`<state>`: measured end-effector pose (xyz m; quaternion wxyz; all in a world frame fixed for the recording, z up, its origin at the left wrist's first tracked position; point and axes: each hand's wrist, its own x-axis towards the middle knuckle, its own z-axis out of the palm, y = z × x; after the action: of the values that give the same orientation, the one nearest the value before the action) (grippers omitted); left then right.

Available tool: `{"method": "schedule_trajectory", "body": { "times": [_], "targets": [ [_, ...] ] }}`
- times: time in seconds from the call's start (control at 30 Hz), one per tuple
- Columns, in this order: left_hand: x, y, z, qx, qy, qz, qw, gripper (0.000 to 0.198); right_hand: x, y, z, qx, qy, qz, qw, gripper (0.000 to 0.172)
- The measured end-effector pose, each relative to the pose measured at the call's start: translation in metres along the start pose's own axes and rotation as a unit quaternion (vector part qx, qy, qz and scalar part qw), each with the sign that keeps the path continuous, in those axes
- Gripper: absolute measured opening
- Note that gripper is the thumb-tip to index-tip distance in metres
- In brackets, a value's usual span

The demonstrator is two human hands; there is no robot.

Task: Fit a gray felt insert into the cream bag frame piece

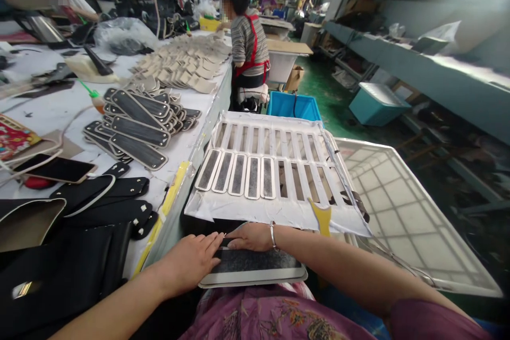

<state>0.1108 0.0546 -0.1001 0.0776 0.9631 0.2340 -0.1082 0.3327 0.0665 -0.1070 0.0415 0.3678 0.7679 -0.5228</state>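
A dark panel with a pale border (258,263) lies across my lap. My left hand (193,260) rests over its left side, fingers stretched out and nearly flat. Reaching in from the right, my right hand (253,236) lies over the panel's far part, its thumb and fingers drawn together toward my left fingertips. Anything between them is too small to make out. Just beyond, a white slotted board (249,208) carries several dark strips with pale borders (237,174) in its near row. A yellow forked tool (322,217) lies at the board's near edge, by my right forearm.
On the left table (123,71) are a pile of dark riveted straps (137,125), pale pieces (179,61), a phone (56,167) and a black bag (59,265). A white crate (406,212) stands at right, a blue bin (295,106) ahead. A co-worker (251,42) sits beyond.
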Motion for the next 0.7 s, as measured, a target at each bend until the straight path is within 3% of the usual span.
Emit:
{"method": "schedule_trajectory", "body": {
  "times": [0.17,0.3,0.53,0.7],
  "targets": [
    [-0.021,-0.002,0.000,0.020,0.019,-0.008,1.000,0.046,0.028,-0.015,0.007,-0.011,0.014,-0.005,1.000,0.047],
    [-0.023,0.005,-0.001,0.031,0.031,-0.034,0.998,0.046,0.026,-0.016,0.007,-0.002,0.002,-0.001,1.000,0.050],
    [-0.020,0.015,-0.007,0.023,0.036,-0.025,0.999,0.044,-0.046,0.014,-0.003,0.065,-0.006,0.001,0.998,0.047],
    [-0.010,0.023,-0.005,0.019,0.064,-0.034,0.997,0.041,-0.094,0.024,-0.006,0.040,0.040,0.095,0.994,0.043]
  ]
}}
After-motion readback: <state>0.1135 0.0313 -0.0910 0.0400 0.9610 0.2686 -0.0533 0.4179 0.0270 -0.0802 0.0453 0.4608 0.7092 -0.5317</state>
